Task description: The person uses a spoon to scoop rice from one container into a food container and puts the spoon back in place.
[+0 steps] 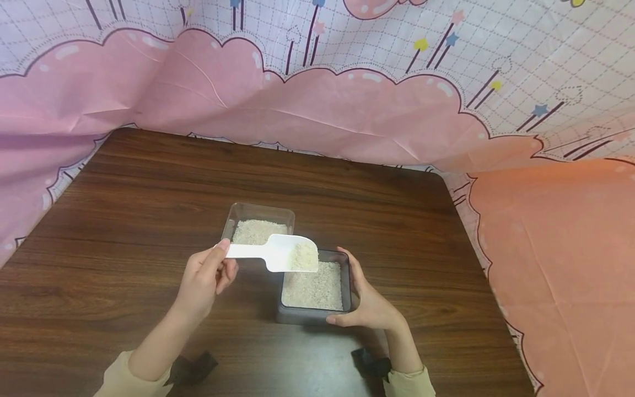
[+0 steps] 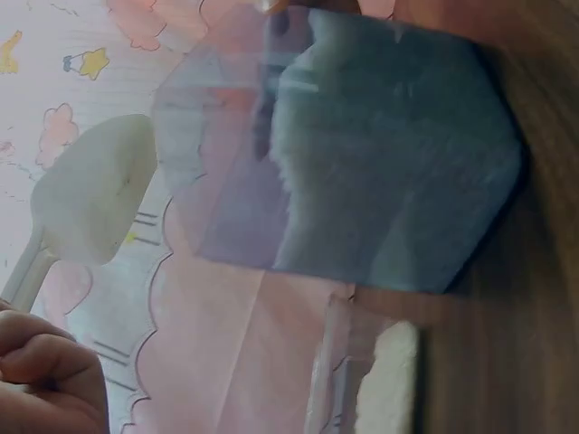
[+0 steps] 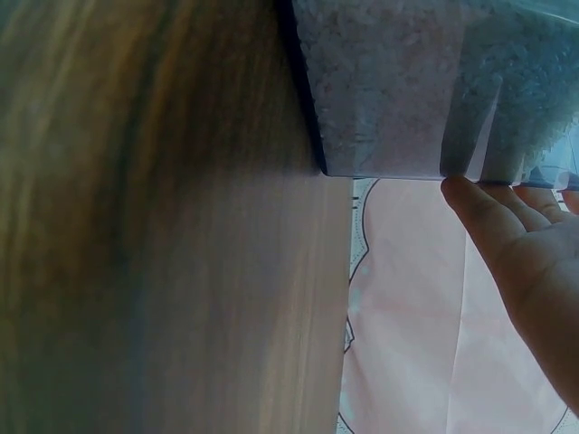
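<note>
My left hand (image 1: 202,280) pinches the handle of a white plastic scoop (image 1: 278,251). A small heap of rice (image 1: 304,257) lies towards the scoop's front edge. The scoop is held over the back left rim of a grey see-through container (image 1: 307,316), which stands on the table with rice inside. My right hand (image 1: 371,306) holds that container at its right side, thumb at the front and fingers along the side; the right wrist view shows the fingertips (image 3: 463,192) against its wall. Behind the scoop, partly covered by it, sits a shallower clear container (image 1: 263,210) of rice.
The dark wooden table (image 1: 149,220) reaches back to a patterned pink and white cloth (image 1: 317,110). An orange-pink cloth (image 1: 570,248) hangs along the right. Dark straps (image 1: 194,368) show near both wrists.
</note>
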A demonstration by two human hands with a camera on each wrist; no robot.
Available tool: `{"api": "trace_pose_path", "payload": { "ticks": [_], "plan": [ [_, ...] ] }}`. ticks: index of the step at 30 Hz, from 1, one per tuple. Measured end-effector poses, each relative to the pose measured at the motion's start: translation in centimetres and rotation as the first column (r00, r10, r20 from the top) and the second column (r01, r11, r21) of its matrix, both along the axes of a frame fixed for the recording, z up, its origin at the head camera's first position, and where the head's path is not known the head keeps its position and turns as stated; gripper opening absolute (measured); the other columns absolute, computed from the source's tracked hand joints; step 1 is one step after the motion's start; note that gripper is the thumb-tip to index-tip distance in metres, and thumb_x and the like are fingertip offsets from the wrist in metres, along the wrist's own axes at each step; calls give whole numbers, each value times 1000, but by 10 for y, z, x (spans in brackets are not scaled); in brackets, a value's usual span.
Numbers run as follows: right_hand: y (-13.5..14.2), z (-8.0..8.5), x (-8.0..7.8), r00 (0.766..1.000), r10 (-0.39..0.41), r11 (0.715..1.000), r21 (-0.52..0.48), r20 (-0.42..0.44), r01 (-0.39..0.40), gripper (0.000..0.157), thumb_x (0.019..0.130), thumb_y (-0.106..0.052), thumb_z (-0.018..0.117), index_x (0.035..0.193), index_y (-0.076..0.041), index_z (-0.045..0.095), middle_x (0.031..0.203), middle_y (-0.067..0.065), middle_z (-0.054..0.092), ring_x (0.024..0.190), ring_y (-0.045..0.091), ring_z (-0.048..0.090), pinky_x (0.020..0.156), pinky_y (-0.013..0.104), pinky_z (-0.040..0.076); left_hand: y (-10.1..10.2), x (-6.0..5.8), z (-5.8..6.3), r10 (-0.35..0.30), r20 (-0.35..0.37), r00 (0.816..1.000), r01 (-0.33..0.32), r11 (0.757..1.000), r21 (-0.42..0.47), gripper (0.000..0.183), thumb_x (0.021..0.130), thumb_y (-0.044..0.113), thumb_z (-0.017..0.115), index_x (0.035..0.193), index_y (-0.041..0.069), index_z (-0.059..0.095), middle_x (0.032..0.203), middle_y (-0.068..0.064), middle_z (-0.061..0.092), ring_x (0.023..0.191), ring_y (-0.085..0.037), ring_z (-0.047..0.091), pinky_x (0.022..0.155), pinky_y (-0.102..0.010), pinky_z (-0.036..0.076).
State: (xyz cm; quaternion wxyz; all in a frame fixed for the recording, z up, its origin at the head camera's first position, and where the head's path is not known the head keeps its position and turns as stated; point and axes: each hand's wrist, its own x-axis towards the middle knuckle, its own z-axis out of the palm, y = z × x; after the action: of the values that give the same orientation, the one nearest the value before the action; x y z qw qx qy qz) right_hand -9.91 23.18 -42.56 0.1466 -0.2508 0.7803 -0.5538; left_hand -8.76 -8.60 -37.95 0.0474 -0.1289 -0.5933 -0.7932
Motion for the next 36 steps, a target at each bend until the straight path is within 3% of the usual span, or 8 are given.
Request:
{"api": "trace_pose_path", "payload": {
  "ticks": [8,12,20,24,28,31,33,36],
  "plan": [
    [0,1,0,1000,4,1000,7,-8,-4,123,66,-14,89,154,-27,4,152,9,23,139,32,25,106,66,21,-22,-6,3,7,-96,995,0,997,72,49,107,12,31,61,6,45,43,-4,27,42,-20,18,40,-33,11],
    [1,1,0,1000,1,1000,11,-4,-1,122,67,-13,89,154,-28,4,152,8,23,138,31,26,105,65,23,-33,-9,5,58,-90,994,-52,997,65,49,107,13,32,60,6,45,43,-2,29,41,-19,18,40,-32,11],
    [2,2,-1,1000,10,1000,12,-10,-10,122,67,-13,88,154,-27,4,151,8,23,137,31,27,105,64,25,-45,-21,-1,211,46,976,-208,976,-58,53,107,21,37,57,3,45,44,3,35,42,-13,26,50,-30,22],
    [1,3,-1,1000,11,1000,8,-4,-11,122,67,-13,88,154,-28,5,151,9,23,137,31,27,105,62,26,-50,-29,-12,218,132,967,-211,975,-65,54,107,25,38,58,4,46,43,4,36,42,-9,30,54,-28,26],
    [1,3,0,1000,15,1000,11,-11,-15,122,68,-13,88,154,-27,4,151,10,23,137,32,28,105,61,27,-53,-37,-23,224,170,960,-211,973,-88,53,106,26,40,59,5,48,43,3,36,42,-9,32,53,-27,26],
    [1,2,0,1000,10,1000,12,-6,-10,122,67,-13,89,154,-28,5,151,9,23,137,31,28,105,61,27,-55,-44,-30,217,190,958,-196,973,-123,51,106,27,40,61,4,49,43,3,36,43,-11,32,60,-26,31],
    [1,2,0,1000,7,1000,10,0,-7,122,67,-13,89,154,-29,5,152,8,23,137,31,28,105,61,26,-57,-50,-33,212,209,955,-179,970,-165,50,106,28,40,62,5,49,43,3,36,43,-10,31,71,-25,32],
    [1,1,0,1000,7,1000,13,0,-7,122,67,-13,89,154,-29,5,152,8,23,137,30,29,106,58,28,-58,-56,-37,214,239,947,-151,954,-258,51,106,32,40,64,5,50,44,5,37,44,-9,31,70,-26,34]
  ]
}}
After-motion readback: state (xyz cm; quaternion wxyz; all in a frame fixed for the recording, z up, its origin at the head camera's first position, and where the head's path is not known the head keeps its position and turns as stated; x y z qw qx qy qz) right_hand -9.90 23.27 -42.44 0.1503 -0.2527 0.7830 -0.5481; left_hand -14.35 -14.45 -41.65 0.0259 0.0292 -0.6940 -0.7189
